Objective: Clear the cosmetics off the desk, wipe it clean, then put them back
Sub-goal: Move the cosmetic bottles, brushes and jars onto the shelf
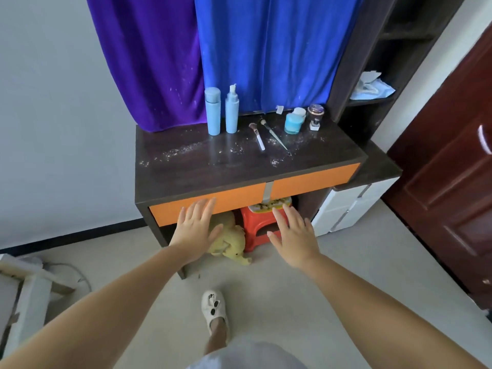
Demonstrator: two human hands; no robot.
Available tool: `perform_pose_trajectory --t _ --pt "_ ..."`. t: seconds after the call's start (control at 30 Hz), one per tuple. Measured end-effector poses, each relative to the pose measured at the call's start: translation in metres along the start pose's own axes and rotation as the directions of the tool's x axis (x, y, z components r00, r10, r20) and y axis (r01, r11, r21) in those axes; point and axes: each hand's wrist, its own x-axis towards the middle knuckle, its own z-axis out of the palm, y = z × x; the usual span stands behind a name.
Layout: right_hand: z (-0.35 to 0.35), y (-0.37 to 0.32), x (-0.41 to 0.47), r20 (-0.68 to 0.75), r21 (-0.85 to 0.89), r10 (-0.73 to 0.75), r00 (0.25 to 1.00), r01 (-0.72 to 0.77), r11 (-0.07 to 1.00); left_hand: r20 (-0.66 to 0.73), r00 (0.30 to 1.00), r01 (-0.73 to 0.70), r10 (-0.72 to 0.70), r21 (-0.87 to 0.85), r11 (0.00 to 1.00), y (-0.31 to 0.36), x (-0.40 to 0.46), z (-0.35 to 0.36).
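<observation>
A dark wooden desk [191,166] with orange drawer fronts carries cosmetics along its back edge and white powder scattered over its top. At the back left stand a light-blue bottle [213,111] and a light-blue pump bottle [232,110]. Two makeup brushes [257,136] [274,134] lie in the middle. A blue jar [293,123] and a small dark perfume bottle [315,115] stand at the back right. My left hand [197,226] and my right hand [294,235] reach forward below the desk's front edge, fingers straight, holding nothing.
Blue and purple cloths [266,49] hang behind the desk. Under it sit a red stool [257,230] and a yellow plush toy [230,241]. A dark shelf unit [372,102] holds a blue-white cloth [371,87]. A white cabinet [348,209] and brown door [452,169] stand right.
</observation>
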Motion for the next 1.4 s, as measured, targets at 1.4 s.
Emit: perform_pose_trajectory --t 1.4 --pt "-0.053 0.041 0.429 0.000 0.791 -0.250 0.968 0.153 0.593 -0.027 0.720 0.360 -0.693 -0.840 0.406 0.011 0.357 -0.016"
